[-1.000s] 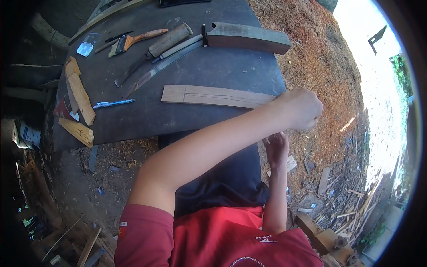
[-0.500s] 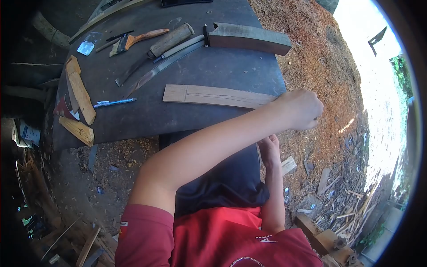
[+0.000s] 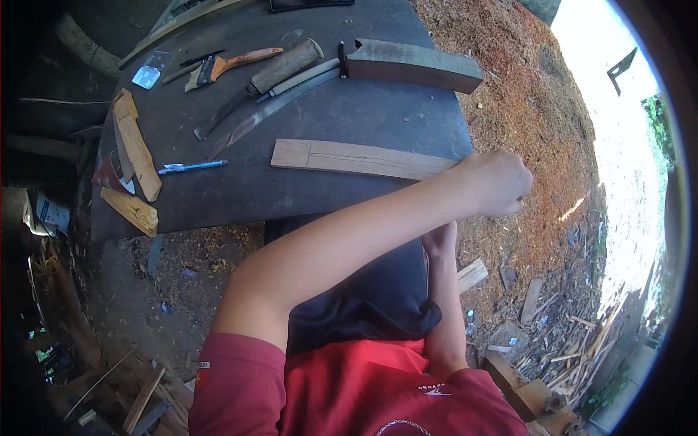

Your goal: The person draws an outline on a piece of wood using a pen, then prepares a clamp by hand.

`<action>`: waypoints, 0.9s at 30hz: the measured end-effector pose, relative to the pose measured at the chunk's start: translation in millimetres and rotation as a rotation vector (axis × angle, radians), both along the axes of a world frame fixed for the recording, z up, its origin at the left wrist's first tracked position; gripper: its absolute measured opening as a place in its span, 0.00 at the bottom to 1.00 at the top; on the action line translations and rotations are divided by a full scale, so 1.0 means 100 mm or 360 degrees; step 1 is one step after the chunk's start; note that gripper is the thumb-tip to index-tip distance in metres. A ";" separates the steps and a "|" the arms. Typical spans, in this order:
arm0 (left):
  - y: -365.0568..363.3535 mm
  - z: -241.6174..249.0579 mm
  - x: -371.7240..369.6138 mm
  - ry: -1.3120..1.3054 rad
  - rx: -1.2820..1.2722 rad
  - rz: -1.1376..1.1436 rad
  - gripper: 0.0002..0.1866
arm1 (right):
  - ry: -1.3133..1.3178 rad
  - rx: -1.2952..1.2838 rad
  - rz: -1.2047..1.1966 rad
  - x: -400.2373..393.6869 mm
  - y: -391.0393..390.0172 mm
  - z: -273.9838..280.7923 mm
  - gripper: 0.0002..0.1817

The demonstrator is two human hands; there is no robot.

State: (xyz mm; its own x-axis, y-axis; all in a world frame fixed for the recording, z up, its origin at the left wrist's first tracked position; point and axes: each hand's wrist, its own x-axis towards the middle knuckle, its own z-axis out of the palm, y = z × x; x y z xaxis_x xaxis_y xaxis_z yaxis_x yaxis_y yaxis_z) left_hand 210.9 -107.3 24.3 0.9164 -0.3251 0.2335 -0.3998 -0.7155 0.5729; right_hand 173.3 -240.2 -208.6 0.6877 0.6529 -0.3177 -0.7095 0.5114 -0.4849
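A flat wooden strip (image 3: pixel 363 158) with pencil lines lies along the front of the dark tabletop (image 3: pixel 247 192). Its right end disappears behind my left wrist. My left hand (image 3: pixel 499 182) is closed in a fist just past the table's right edge; whatever its fingers grip is hidden. Under my left forearm, close to the table's front edge, is my right hand (image 3: pixel 440 238). Most of its fingers are covered by that forearm, so their hold cannot be made out.
A blue pen (image 3: pixel 193 166), light wood pieces (image 3: pixel 137 156), a paintbrush (image 3: pixel 236 64), a mallet-like wooden piece (image 3: pixel 287 67) and chisel-like tools (image 3: pixel 305 78) lie on the table. A thick wooden block (image 3: pixel 414 65) overhangs its right edge. Sawdust (image 3: pixel 538 123) and scraps cover the ground.
The view has shifted slightly, moving the table's contents a little rightward. My right hand has slipped further behind the left forearm. The left fist and the strip keep nearly the same places.
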 end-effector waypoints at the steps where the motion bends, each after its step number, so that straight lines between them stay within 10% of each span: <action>1: -0.01 -0.01 0.01 -0.0011 -0.0005 -0.0007 0.16 | -0.0011 -0.0001 0.0014 0.03 -0.03 -0.02 0.36; 7: -0.02 -0.04 0.03 -0.0001 0.0015 -0.0001 0.15 | 0.0255 0.0450 -0.0139 0.22 -0.14 0.02 0.34; 14: -0.03 -0.05 0.02 -0.0043 0.0072 0.0025 0.16 | -0.0393 -0.0360 -0.0235 0.30 -0.18 0.15 0.30; 20: -0.01 0.01 -0.01 0.0004 0.0064 0.0039 0.17 | -0.0400 -0.0637 -0.0343 0.15 -0.35 0.31 0.13; 27: 0.00 0.00 0.00 -0.0012 0.0024 0.0027 0.17 | -0.0762 -0.0476 -0.0075 -0.12 -0.55 0.27 0.18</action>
State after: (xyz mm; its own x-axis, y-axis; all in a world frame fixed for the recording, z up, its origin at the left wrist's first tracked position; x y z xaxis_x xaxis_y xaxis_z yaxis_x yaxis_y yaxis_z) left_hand 211.4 -107.2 24.1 0.9199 -0.3132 0.2358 -0.3921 -0.7307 0.5588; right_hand 161.7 -295.7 -181.4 0.8268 0.5474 -0.1295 -0.3543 0.3279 -0.8758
